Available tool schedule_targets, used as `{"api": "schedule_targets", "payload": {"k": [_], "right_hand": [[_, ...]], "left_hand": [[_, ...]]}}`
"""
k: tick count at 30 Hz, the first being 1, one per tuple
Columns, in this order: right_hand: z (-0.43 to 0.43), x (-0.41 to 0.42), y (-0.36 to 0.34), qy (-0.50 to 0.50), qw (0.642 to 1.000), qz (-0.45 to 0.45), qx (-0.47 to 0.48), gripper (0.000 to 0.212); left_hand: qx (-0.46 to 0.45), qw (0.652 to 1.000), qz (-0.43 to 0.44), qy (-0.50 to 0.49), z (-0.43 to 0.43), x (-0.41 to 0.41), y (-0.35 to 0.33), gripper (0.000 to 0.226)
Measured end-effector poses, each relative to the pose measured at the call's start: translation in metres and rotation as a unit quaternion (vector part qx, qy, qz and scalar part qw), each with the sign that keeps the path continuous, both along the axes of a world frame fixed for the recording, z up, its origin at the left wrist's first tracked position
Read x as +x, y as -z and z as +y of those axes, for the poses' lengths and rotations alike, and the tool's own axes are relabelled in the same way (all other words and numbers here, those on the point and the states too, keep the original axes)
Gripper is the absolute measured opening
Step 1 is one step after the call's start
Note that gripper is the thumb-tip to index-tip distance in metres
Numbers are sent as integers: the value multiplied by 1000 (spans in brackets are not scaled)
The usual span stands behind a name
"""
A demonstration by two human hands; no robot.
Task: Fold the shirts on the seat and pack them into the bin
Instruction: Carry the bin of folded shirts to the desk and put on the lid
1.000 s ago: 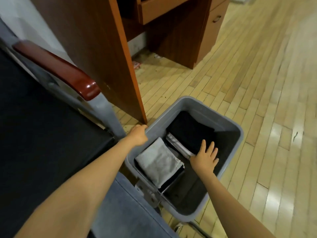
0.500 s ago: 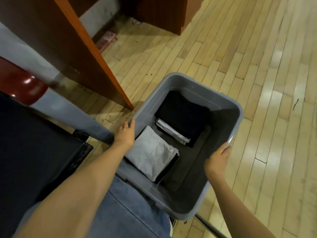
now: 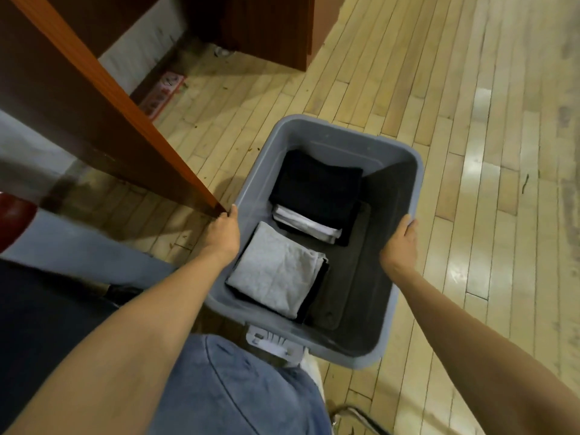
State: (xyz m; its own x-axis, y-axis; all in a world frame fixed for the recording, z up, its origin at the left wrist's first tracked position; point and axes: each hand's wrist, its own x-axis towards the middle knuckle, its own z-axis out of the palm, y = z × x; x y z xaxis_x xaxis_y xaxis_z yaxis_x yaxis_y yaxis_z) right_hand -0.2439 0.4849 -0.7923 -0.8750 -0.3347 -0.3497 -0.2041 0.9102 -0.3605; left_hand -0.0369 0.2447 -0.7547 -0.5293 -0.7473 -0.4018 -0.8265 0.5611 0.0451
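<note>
A grey plastic bin (image 3: 342,133) stands on the wooden floor in front of me. Inside lie a folded grey shirt (image 3: 273,274) near my side, a folded black shirt (image 3: 314,186) at the far end, and a white folded edge (image 3: 307,226) peeking from under the black one. My left hand (image 3: 224,235) grips the bin's left rim. My right hand (image 3: 401,243) grips the right rim, fingers curled over its edge. The dark seat (image 3: 37,309) is at the lower left.
A brown wooden desk panel (image 3: 103,120) ends right beside the bin's left rim. A red armrest (image 3: 12,221) shows at the left edge. My knee in blue jeans (image 3: 232,387) is below the bin. A metal chair leg (image 3: 357,417) lies at the bottom.
My right hand left the black shirt inside the bin and took hold of the right rim. My view tilted further down; the bin now sits a little farther right of the desk panel.
</note>
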Motion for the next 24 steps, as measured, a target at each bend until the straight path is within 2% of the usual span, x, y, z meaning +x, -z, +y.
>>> {"api": "schedule_targets", "payload": {"k": [6,10,12,15,18,21,24], "right_hand": [[-27,-36,1,-14,1000,-1,4,86],[-40,-57,-2,-14,999,-22,-45,84],[-41,-55,-2,44,994,-25,-100,78],[-45,-45,7,146,977,24,-152,57],[-42,-34,9,163,975,46,-144,61],[-38,-26,6,164,979,44,-115,58],[-39,-27,1,181,977,31,-103,46]], "left_hand": [[-2,1000,15,12,-26,-26,1,61],[-16,996,92,-4,-37,-28,9,55],[-9,992,124,-36,-42,-26,13,42],[23,985,161,-62,-57,-29,19,27],[72,970,208,-103,-63,-32,20,26],[83,975,170,-118,-64,-40,21,34],[91,979,136,-118,-66,-42,21,41]]}}
